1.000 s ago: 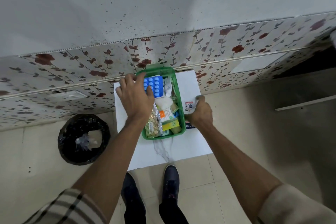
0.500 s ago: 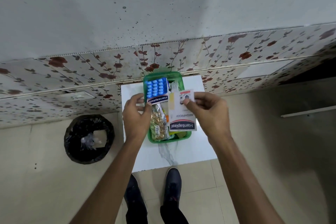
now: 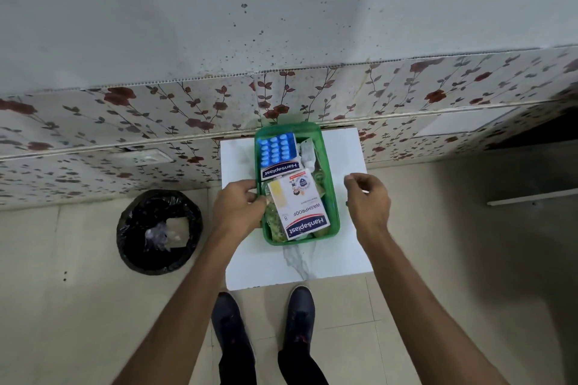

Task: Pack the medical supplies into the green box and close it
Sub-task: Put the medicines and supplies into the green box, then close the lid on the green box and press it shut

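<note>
The green box (image 3: 332, 197) stands open on a small white table (image 3: 344, 250) against the wall. A blue blister pack (image 3: 276, 147) lies at its far end, with a small Hansaplast strip (image 3: 280, 169) below it. A larger white Hansaplast packet (image 3: 298, 206) lies flat on top of the near half, over a clear bag of yellow tablets (image 3: 274, 228). My left hand (image 3: 239, 209) grips the box's left rim, fingertips touching the packet's edge. My right hand (image 3: 367, 200) hovers over the table just right of the box, empty with its fingers loosely apart. No lid is in view.
A bin lined with black plastic (image 3: 159, 231) stands on the floor left of the table. My dark shoes (image 3: 233, 322) are at the table's near edge. A flower-patterned wall panel (image 3: 187, 116) runs right behind the box.
My right hand has laid the large Hansaplast packet into the box, let go of it and drawn back to the right. My left hand has stayed at the box's left rim.
</note>
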